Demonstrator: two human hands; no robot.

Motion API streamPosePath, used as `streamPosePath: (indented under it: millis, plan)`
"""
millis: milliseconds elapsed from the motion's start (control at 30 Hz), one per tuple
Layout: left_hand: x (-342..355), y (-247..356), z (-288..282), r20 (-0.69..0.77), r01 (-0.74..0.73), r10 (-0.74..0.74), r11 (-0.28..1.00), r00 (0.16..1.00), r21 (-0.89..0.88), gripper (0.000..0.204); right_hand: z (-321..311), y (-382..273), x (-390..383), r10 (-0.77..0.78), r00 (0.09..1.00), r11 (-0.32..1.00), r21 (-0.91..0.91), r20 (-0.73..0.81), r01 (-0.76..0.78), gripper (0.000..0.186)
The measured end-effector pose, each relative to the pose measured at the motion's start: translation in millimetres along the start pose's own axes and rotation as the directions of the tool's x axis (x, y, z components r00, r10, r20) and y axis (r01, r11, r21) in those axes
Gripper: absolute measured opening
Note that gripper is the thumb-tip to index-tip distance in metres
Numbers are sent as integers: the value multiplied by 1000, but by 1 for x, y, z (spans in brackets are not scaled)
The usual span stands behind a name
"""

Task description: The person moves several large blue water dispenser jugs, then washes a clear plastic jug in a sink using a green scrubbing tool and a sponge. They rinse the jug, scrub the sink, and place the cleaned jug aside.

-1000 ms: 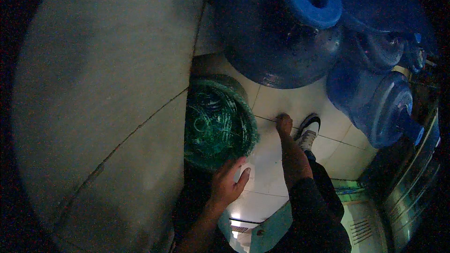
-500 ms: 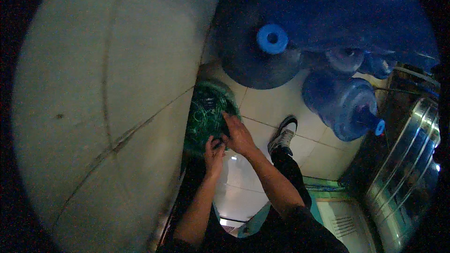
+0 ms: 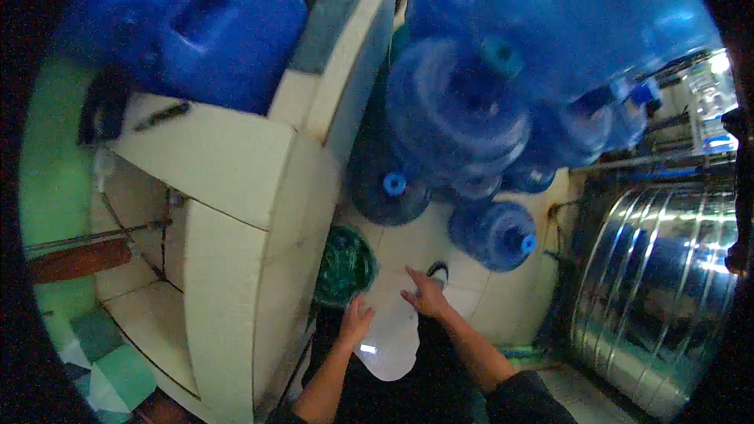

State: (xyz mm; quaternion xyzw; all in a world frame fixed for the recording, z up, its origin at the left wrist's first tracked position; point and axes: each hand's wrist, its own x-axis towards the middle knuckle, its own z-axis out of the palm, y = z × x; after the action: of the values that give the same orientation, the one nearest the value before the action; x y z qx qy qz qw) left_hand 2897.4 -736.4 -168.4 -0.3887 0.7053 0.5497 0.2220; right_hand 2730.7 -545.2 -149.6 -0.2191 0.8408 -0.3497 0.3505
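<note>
Both hands on a pale translucent sack [image 3: 386, 338] low centre, just under the green basket [image 3: 344, 265]. Left hand [image 3: 357, 322] clamped on its left edge, right hand [image 3: 426, 296] pressed flat on top, fingers spread; full closure not clear. Risk: thin sack slipping or tearing w/ uneven pull; elbow nudging stacked blue water jugs [image 3: 493, 232] close by, steel tank [image 3: 660, 298] at right. Vs 0.5 s ago: view swung up, cream counter [image 3: 228, 165] and blue jerrycan [image 3: 196, 23] shown, hands moved off basket onto sack.
</note>
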Motion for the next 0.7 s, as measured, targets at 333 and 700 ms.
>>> streamPosePath:
  millis: [333,700]
  plan:
    - [-143,217,-109,96,-580,577,815,811,-5,52,-218,-111,-90,258,960,961,-73,-112,-267,50]
    - [-203,257,-234,-210,-657,643,754,737,2,52,-361,-264,-46,-441,527,889,-435,-726,145,37]
